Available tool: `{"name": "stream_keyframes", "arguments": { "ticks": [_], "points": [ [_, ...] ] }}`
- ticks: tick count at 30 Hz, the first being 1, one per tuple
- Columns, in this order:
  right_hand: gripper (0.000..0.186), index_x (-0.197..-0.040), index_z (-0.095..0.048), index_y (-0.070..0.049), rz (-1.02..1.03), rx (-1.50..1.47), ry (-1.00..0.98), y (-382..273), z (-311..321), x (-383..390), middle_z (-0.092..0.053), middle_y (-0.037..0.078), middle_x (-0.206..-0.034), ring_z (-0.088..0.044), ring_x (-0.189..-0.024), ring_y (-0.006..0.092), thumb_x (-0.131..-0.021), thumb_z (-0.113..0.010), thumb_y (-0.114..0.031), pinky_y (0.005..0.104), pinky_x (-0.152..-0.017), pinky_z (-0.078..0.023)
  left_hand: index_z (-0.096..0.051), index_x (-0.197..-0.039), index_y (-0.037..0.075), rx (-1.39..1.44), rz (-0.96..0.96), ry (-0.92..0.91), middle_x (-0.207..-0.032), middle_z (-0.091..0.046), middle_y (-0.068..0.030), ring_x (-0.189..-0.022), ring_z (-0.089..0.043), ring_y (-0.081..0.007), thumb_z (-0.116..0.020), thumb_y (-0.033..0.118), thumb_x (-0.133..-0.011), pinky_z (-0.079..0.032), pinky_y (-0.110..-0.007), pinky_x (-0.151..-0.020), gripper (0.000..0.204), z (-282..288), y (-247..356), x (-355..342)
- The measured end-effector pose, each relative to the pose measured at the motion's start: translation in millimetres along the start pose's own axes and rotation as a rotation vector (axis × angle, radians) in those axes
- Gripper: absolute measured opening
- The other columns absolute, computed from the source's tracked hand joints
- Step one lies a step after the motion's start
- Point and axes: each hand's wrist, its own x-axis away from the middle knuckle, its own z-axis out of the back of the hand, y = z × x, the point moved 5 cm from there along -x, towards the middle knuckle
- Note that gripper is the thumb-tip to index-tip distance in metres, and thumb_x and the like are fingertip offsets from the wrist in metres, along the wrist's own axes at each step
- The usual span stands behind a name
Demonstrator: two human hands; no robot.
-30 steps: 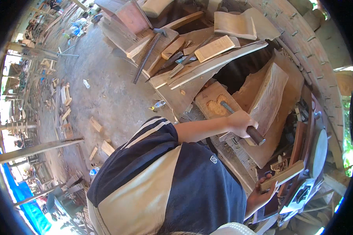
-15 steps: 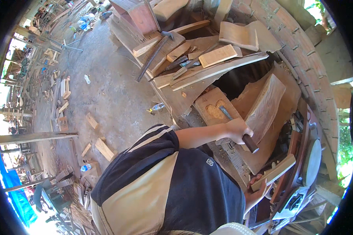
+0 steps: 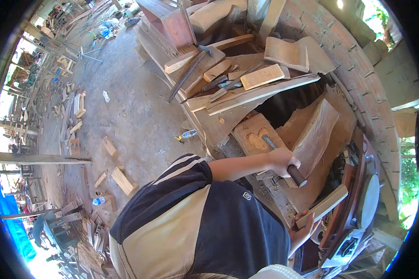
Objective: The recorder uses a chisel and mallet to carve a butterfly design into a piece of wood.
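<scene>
My left hand [image 3: 284,162] is wrapped round a chisel [image 3: 296,176]. Its dark handle points back toward me. The metal blade slants down to a pale, heart-like carved hollow [image 3: 255,142] in a flat wooden board [image 3: 245,125]; whether the edge touches the wood I cannot tell. Lower right, my right hand [image 3: 304,228] grips one end of a squared wooden stick [image 3: 325,206], which slants up and away from the board. The stick is apart from the chisel's handle. Some fingers of the right hand are hidden behind the stick.
A thick wooden slab [image 3: 315,130] lies right of the carved board. Beyond it a bench plank [image 3: 265,94] carries a hammer [image 3: 188,72], wood blocks [image 3: 261,77] and tools. A brick wall [image 3: 358,69] curves along the right. Offcuts [image 3: 122,180] and a bottle [image 3: 188,134] lie on the floor.
The view has shifted slightly, so the bench sits a little lower and further right. The stick in my right hand has dipped slightly. The chisel stays at the carved hollow.
</scene>
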Motion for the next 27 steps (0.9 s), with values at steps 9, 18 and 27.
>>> {"name": "stream_keyframes", "arguments": {
  "ticks": [9, 18, 27],
  "points": [
    [0.041, -0.128, -0.047, -0.008, -0.067, -0.006, -0.019, 16, 7, -7, -0.056, 0.007, -0.081, -0.052, -0.065, 0.0127, -0.091, -0.061, -0.019, 0.0254, -0.055, -0.043, -0.062, -0.075, 0.015, -0.017, 0.017, -0.038, -0.068, -0.062, -0.0082, -0.070, -0.063, -0.0335, -0.071, 0.023, -0.064, -0.047, -0.045, -0.061, 0.016, -9, -4, 1],
    [0.039, -0.127, -0.047, -0.007, -0.061, 0.022, -0.069, 19, 4, -8, -0.055, 0.006, -0.079, -0.053, -0.065, 0.0126, -0.091, -0.059, -0.016, 0.0248, -0.053, -0.043, -0.063, -0.074, 0.015, 0.005, 0.011, -0.041, -0.069, -0.062, -0.0083, -0.072, -0.064, -0.0335, -0.070, 0.022, -0.063, -0.047, -0.045, -0.063, 0.016, -4, -1, 3],
    [0.034, -0.123, -0.049, -0.006, -0.052, 0.048, -0.098, 24, 9, -11, -0.055, 0.006, -0.079, -0.053, -0.064, 0.0123, -0.092, -0.058, -0.015, 0.0246, -0.053, -0.043, -0.063, -0.076, 0.014, -0.013, 0.000, -0.042, -0.069, -0.062, -0.0088, -0.071, -0.063, -0.0339, -0.071, 0.022, -0.062, -0.047, -0.045, -0.063, 0.017, -4, -1, 3]
  ]
}}
